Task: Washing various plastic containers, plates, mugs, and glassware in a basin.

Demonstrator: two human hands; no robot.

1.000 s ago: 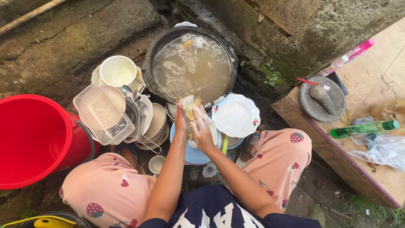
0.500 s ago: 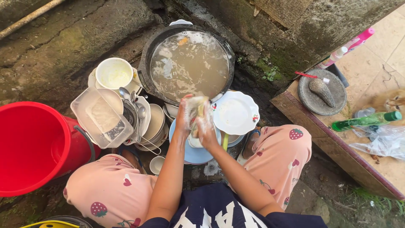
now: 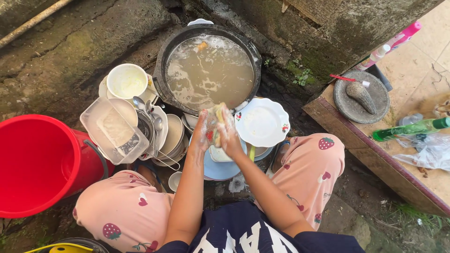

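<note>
My left hand and my right hand are pressed together, both covered in suds, just below the rim of a big black basin of murky soapy water. Between them is a small clear dish with a red print and a yellow sponge. My left hand grips the dish and my right hand holds the sponge against it. Under my hands lie a white square dish and a blue plate. A white scalloped plate lies just to the right.
At left are stacked bowls, spoons, a clear plastic container, a white bowl and a red bucket. A small cup sits by my knee. On the right ledge are a stone mortar, green bottle and plastic bag.
My hands have turned and rubbed the dish and sponge together, staying in front of the basin. The view shifted slightly down.
</note>
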